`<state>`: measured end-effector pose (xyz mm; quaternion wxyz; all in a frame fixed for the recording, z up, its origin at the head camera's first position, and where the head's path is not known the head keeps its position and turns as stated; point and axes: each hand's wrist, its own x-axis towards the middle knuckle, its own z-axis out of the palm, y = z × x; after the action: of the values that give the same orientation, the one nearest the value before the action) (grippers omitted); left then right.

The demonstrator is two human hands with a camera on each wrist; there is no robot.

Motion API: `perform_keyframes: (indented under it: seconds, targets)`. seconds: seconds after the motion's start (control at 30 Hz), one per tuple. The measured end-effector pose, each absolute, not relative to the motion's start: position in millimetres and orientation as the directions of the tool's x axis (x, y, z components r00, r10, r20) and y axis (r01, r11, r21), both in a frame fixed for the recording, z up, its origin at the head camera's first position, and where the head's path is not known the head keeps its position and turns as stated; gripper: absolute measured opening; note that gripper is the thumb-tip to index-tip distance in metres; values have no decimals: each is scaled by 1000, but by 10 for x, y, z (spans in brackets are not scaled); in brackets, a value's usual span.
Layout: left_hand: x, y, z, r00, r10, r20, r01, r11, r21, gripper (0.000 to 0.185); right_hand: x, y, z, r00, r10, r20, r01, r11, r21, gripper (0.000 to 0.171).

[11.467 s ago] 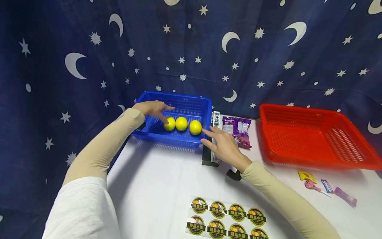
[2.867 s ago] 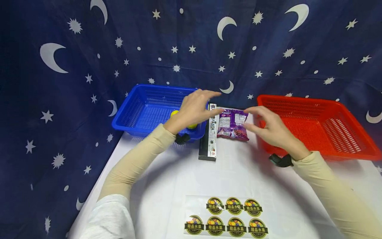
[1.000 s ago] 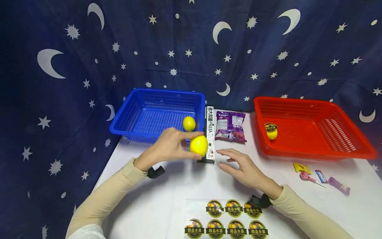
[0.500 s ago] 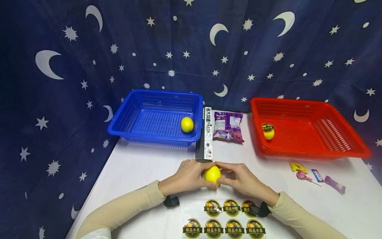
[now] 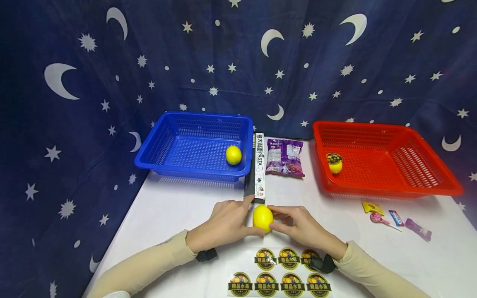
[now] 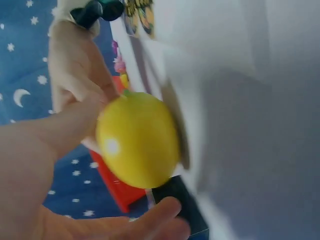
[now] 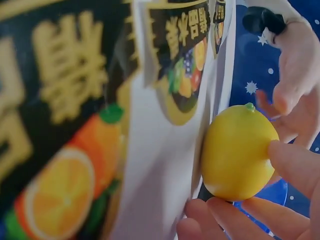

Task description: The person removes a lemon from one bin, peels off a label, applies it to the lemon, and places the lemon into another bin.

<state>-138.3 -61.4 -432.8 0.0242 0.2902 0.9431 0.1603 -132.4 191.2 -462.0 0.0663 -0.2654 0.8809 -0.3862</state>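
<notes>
A yellow lemon (image 5: 262, 218) sits low over the white table (image 5: 179, 215), held between both hands just behind a sheet of round fruit stickers (image 5: 283, 273). My left hand (image 5: 238, 221) grips its left side with thumb above and fingers below. My right hand (image 5: 288, 221) pinches its right side. The left wrist view shows the lemon (image 6: 137, 140) close up against my thumb, with the right hand (image 6: 75, 65) behind it. In the right wrist view, the lemon (image 7: 237, 157) rests on my right fingertips (image 7: 280, 210) next to the sticker sheet (image 7: 75, 100).
A blue basket (image 5: 149, 159) at the back left holds one lemon (image 5: 233, 155). In the red basket (image 5: 428, 190) at the back right lies a stickered lemon (image 5: 335, 163). Between them are a pasta box (image 5: 258, 167) and a purple snack bag (image 5: 285, 157). Sweets (image 5: 395, 219) lie at the right.
Over the last second my left hand carried the lemon from near the blue basket down to the table front, and my right hand closed on it. Both hands have since shifted slightly left.
</notes>
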Motion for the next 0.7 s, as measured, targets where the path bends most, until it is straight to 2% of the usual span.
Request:
perform_keyframes:
  seconds: [0.1, 0.2, 0.33, 0.4, 0.57, 0.7]
  targets:
    - [-1229, -666, -4294, -803, 585, 115, 593, 765, 252, 65, -1304, 1944, -4587, -864, -499, 69, -395, 585, -708, 59]
    - [-1098, -654, -4309, -723, 683, 99, 686, 694, 219, 44, -1254, 2030, -4514, -881, -468, 67, -381, 618, -688, 58]
    - [-1007, -577, -4414, -584, 811, 41, 800, 566, 198, 33, -1117, 2153, -4402, -873, -482, 71, -426, 685, -591, 42]
    - [-987, -541, -4465, -546, 837, 32, 828, 533, 172, 31, -1034, 2183, -4364, -842, -537, 41, -475, 704, -529, 34]
    - [-977, -487, -4502, -541, 840, 35, 838, 534, 115, 34, -853, 2136, -4398, -741, -667, -83, -569, 687, -452, 27]
    - [-968, -469, -4495, -540, 841, 29, 835, 532, 138, 23, -785, 2073, -4473, -743, -664, -84, -574, 696, -431, 27]
